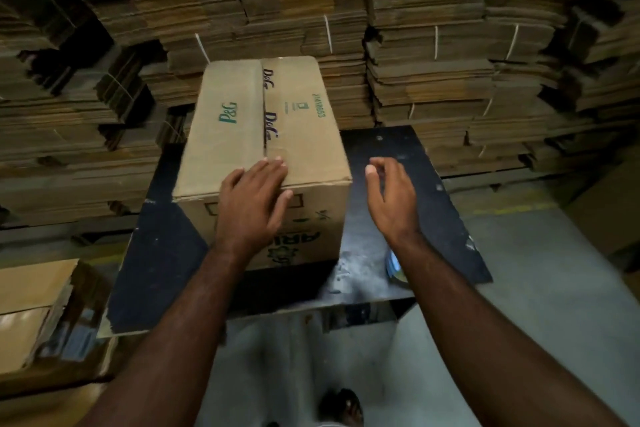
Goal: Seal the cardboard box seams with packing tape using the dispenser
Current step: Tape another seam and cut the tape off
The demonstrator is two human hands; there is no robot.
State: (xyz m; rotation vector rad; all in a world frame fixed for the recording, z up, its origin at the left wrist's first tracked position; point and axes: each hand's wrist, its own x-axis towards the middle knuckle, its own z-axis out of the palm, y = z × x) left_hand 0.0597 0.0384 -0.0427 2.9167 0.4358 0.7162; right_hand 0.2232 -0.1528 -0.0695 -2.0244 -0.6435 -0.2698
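The cardboard box (263, 135) carries all the readable print. On its top left flap stands "P&G" in green, turned sideways. Along the centre seam, darker "P&G" lettering appears twice, cut by the flap gap. The right flap bears a small green square logo and a sideways green code, too blurred to read surely. The front face shows upside-down green letters, seemingly "ARI".

tape roll (394, 265) mostly hidden behind right forearm, box (263, 135) front print partly covered by left hand (251, 204)
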